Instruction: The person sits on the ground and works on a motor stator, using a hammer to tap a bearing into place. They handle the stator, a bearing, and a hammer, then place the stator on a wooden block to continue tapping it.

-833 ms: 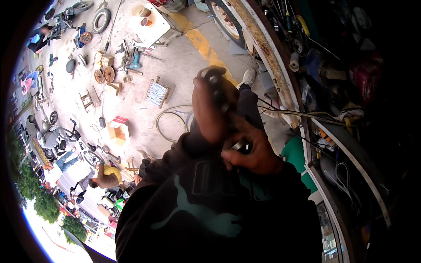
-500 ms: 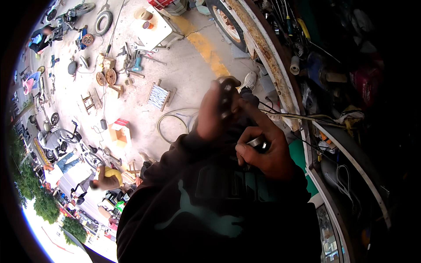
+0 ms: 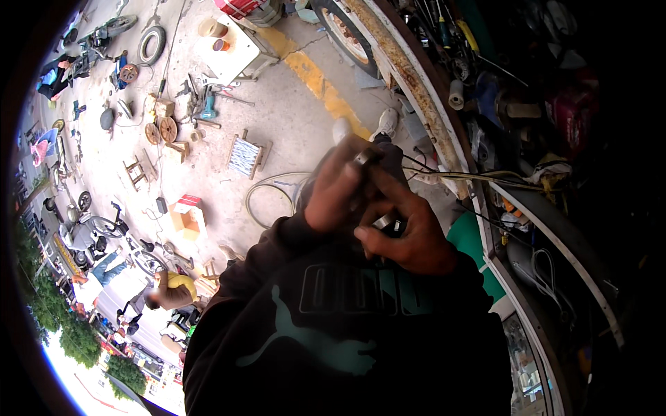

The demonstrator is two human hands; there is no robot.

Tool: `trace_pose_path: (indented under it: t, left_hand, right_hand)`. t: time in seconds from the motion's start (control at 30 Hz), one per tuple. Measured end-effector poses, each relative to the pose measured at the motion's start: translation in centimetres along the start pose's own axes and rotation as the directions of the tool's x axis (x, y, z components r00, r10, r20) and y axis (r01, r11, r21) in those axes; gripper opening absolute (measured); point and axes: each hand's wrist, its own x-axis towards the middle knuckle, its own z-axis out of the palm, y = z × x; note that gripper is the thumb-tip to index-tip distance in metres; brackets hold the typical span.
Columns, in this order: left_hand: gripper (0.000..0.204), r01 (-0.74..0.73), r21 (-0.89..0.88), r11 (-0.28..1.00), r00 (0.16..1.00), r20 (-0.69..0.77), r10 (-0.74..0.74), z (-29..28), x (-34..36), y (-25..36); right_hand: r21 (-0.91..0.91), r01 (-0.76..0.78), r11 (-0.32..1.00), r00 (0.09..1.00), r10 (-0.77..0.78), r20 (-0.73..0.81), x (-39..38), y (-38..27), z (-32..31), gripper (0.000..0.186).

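Left hand [image 3: 333,194] is holding a small metal ring [image 3: 368,157], fingers blurring; right hand [image 3: 416,236] is curling fingers around another metal part [image 3: 383,222]. Both are sitting before the dark top [image 3: 277,374]. Keeping both grips firm is probably preventing drops.

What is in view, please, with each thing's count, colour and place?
Round metal part: one, silvery, centre
Metal piece: one, greyish, centre
Patterned stool: one, blue-white, left-centre
Coiled hose: one, yellowish, left-centre
Open box: one, brown and red, left
Table: one, white, upper left
Containers: two, tan and reddish, on the table
Power tool: one, teal, upper left
Loose tyre: one, dark, upper left
Wheel: one, dark-tyred, top centre
Two-wheelers: several, mixed, far left
People: at least two, varied clothes, left
Clutter: uncountable, mixed, right
Left hand: one, dark-sleeved, holding the metal piece
Right hand: one, dark-sleeved, holding the round metal part
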Motion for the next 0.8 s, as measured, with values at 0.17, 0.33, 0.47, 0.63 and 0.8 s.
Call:
trace_pose_path:
  t: [0.17, 0.33, 0.47, 0.63, 0.8]
  left_hand:
    - [0.059, 0.025, 0.021, 0.999, 1.0, -0.005, -0.025, 0.5, 0.7, -0.1]
    - [0.06, 0.017, -0.009, 1.0, 0.999, -0.048, -0.018, 0.2, 0.8, -1.6]
    - [0.076, 0.22, -0.261, 0.94, 0.944, -0.185, -0.272, 2.4, 1.5, -1.1]
    - [0.071, 0.224, -0.678, 0.7, 0.949, -0.011, -0.314, 2.3, 4.0, -0.8]
    - [0.066, 0.176, -0.652, 0.738, 0.923, -0.152, -0.354, 3.3, 4.5, 0.0]
  right_hand:
    - [0.059, -0.058, 0.997, 0.998, 0.06, -0.034, -0.1, 0.4, 0.7, 0.074]
    - [0.073, -0.105, 0.992, 0.969, 0.119, -0.214, -1.3, -0.2, -1.3, 0.059]
    - [0.343, -0.028, 0.939, 0.959, 0.121, -0.255, -2.0, -0.7, -1.4, 0.045]
    - [0.211, 0.035, 0.977, 0.924, 0.049, -0.38, -3.7, -1.0, -1.9, 0.02]
    - [-0.275, 0.047, 0.96, 0.931, -0.142, -0.336, -4.1, -0.9, -0.8, 0.054]
